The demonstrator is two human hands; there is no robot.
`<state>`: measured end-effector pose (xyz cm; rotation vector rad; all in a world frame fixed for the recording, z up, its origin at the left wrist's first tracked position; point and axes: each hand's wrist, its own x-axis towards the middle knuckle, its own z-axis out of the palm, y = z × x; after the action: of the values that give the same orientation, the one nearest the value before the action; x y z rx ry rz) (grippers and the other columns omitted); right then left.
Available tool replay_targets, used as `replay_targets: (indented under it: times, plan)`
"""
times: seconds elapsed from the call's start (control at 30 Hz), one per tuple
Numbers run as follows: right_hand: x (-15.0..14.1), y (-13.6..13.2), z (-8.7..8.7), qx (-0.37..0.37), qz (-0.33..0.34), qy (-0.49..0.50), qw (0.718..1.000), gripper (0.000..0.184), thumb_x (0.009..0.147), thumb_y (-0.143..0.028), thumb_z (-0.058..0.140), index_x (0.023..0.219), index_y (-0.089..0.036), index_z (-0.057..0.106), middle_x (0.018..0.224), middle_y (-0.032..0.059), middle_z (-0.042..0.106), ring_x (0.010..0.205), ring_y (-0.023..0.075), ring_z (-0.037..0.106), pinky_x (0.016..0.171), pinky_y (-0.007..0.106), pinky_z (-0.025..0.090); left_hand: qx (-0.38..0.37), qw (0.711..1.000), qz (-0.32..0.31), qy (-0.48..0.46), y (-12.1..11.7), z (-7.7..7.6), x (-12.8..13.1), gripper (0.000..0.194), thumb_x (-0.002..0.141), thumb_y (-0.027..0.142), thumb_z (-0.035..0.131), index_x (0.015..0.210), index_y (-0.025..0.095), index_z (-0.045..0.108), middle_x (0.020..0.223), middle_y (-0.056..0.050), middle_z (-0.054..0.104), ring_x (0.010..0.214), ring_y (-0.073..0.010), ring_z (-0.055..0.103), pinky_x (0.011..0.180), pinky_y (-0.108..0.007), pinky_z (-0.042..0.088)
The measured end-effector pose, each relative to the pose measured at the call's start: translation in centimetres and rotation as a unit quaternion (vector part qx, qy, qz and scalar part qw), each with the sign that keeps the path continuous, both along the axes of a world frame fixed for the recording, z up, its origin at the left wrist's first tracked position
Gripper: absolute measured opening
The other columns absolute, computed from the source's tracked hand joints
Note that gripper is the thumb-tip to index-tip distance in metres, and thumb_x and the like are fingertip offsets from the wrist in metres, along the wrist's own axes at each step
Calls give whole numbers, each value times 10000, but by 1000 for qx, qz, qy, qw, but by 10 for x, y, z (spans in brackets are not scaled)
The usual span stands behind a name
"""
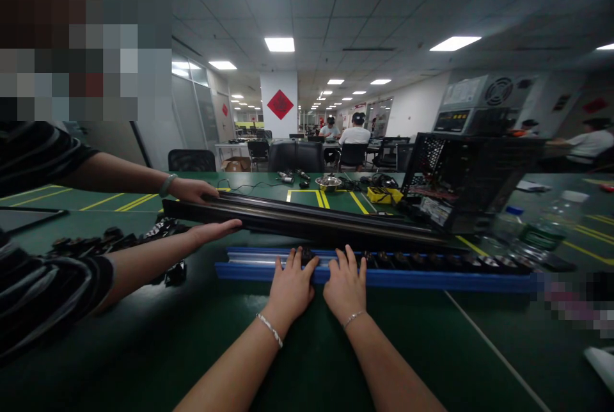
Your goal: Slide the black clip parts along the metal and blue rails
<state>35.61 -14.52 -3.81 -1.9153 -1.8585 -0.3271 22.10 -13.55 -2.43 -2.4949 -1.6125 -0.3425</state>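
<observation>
A long blue channel rail [407, 279] lies across the green table in front of me. Small dark parts [398, 260] sit in a row along its right portion; its left end shows bare metal. My left hand [291, 285] lies over the rail with fingers spread, its fingertips around one small dark part [307, 256]; whether it grips that part is unclear. Beside it, my right hand [346, 284] rests on the rail, fingers stretched and apart. Just behind, another person's hands [211, 231] support a long black rail [307, 215], tilted down to the right.
A heap of black parts [115, 239] lies at the left. On the right stand an opened computer case [480, 182] with a power supply [480, 98] on top, and water bottles [547, 226]. Farther back are a metal bowl [329, 183] and a yellow-and-black item [384, 195].
</observation>
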Motion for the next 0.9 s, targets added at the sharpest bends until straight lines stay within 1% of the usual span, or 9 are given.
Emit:
replay_targets:
  times: [0.2,0.5,0.9]
  plan:
    - [0,-1,0,3,-1,-6,1000,330,762,-165,430,1023,-156,632,1349,100,490,1360,251,195,1091,490,44,-1,1000,16,5,-1,1,-6,636,766,316,556,1362,339,336,1475,-112,314,1351,-305,271,1061,-547,211]
    - [0,-1,2,-1,2,-2,1000,350,738,-160,444,1035,-150,629,1354,100,484,1356,255,196,1092,487,52,8,1000,21,4,0,0,-15,633,769,296,545,1365,334,337,1462,-118,337,1338,-310,300,1058,-520,239]
    - [0,-1,4,-11,1,4,1000,338,739,-155,426,1005,-157,634,1360,92,480,1356,253,200,1093,495,67,30,999,40,8,1,0,-35,608,767,309,538,1349,346,366,1446,-113,371,1326,-313,328,1038,-539,267]
